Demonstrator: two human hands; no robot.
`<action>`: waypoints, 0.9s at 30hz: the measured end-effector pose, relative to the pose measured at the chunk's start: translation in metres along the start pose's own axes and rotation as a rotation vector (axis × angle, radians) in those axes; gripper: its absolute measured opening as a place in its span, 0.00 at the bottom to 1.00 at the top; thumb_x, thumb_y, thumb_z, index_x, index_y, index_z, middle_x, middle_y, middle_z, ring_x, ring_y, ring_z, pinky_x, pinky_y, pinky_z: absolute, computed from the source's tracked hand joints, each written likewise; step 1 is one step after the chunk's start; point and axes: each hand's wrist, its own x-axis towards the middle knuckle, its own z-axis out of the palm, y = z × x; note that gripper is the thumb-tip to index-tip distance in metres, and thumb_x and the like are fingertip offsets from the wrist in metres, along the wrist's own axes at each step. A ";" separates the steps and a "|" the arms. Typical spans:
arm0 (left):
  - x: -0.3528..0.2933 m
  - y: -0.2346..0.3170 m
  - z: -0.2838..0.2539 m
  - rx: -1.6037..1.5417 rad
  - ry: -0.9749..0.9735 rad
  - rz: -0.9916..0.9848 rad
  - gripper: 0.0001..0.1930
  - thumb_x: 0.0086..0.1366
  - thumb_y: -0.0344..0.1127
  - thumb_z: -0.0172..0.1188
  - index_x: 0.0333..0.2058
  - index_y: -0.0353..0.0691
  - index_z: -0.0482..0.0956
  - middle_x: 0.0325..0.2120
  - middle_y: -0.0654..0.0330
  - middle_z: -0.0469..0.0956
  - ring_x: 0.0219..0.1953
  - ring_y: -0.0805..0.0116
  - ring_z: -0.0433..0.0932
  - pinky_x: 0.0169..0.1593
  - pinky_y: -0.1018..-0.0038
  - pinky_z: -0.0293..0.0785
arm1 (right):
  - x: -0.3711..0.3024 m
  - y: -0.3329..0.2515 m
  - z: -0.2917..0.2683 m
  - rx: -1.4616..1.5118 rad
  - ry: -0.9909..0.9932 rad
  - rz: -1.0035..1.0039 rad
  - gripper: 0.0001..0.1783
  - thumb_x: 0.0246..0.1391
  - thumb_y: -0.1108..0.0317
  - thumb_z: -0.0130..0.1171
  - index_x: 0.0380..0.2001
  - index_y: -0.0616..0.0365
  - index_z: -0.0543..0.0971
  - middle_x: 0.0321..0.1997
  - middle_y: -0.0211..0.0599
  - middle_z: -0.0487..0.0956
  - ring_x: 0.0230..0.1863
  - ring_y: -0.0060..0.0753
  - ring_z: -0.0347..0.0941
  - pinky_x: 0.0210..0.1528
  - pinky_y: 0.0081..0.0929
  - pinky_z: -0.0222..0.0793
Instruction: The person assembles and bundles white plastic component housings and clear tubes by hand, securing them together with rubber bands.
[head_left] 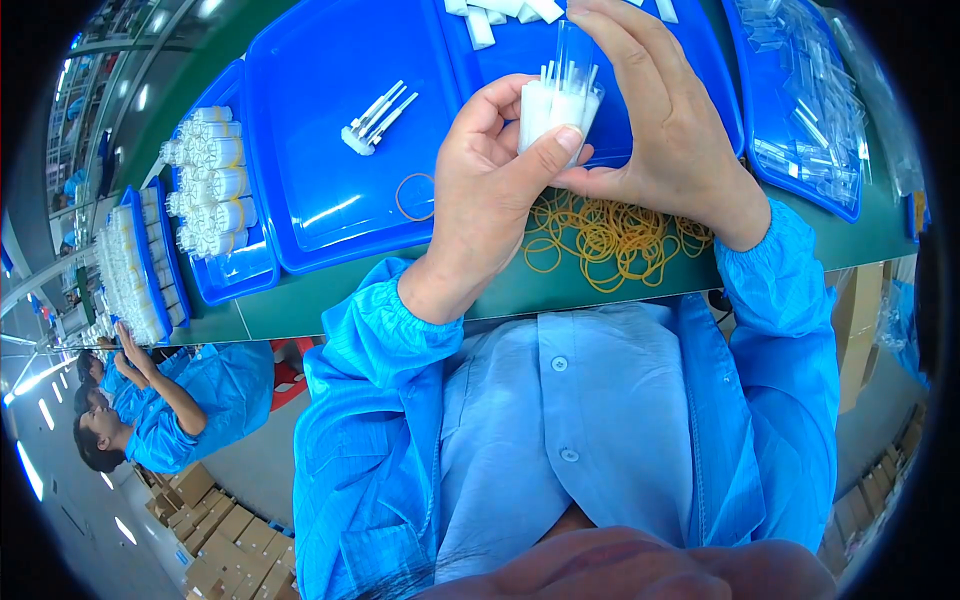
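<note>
My left hand (490,180) is closed around a bundle of white plastic tubes (540,108), its thumb across the front. Thin white sticks poke up from the bundle's top. A clear plastic tube (573,48) stands upright among them, taller than the rest. My right hand (670,120) arches around the bundle's right side with fingers spread. Its fingertips are at the clear tube's upper end and its thumb is near the bundle's base. Below both hands lies a loose heap of yellow rubber bands (615,235) on the green tabletop (400,290).
A blue tray (300,130) at left holds several white-stemmed pieces (378,120) and one reddish rubber band (415,197). Further left, another tray holds banded bundles (215,185). Clear tubes (810,110) fill the right tray; white pieces (480,28) lie at the back. Co-workers (190,400) sit at left.
</note>
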 end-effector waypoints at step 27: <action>-0.003 0.005 -0.003 -0.047 -0.094 -0.072 0.22 0.70 0.35 0.46 0.58 0.28 0.61 0.48 0.45 0.73 0.49 0.57 0.76 0.52 0.63 0.75 | 0.040 -0.037 -0.027 -0.205 -0.579 0.580 0.45 0.31 0.58 0.75 0.52 0.69 0.66 0.48 0.54 0.68 0.49 0.52 0.68 0.50 0.37 0.67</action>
